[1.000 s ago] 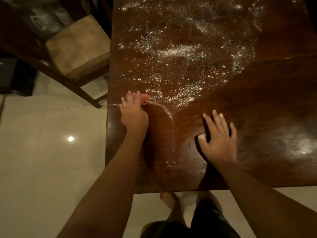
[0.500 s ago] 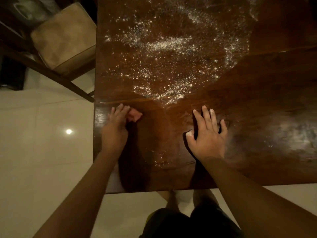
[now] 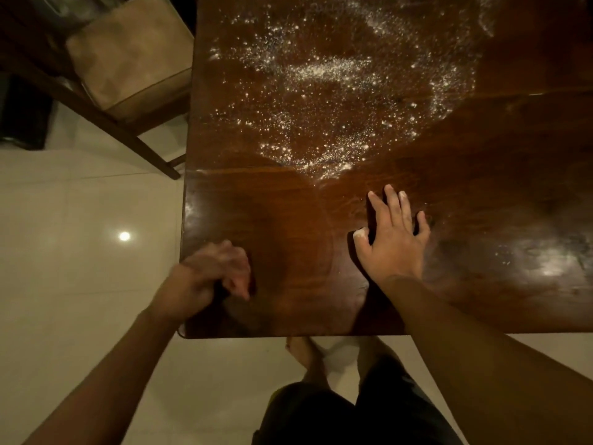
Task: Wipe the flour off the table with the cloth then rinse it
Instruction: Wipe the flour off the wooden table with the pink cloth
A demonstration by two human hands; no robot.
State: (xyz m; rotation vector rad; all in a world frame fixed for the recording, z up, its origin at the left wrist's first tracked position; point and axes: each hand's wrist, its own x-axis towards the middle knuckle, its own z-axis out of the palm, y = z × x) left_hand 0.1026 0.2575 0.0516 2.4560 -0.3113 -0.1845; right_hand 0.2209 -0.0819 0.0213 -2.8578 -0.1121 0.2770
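White flour is scattered over the far middle of the dark wooden table. My left hand, blurred by motion, is near the table's front left corner with its fingers curled over a small pink cloth, of which only a sliver shows. Flat on the wood to the right lies my right hand, fingers spread and dusted with flour. The strip of table between the hands and the flour looks wiped.
A wooden chair with a beige cushion stands at the table's left side. Pale tiled floor lies to the left and front. My bare feet stand just under the table's front edge. Faint flour traces remain at the right.
My left hand has dragged the cloth from the flour's near edge back toward the table's front left corner. The right hand has stayed flat in place.
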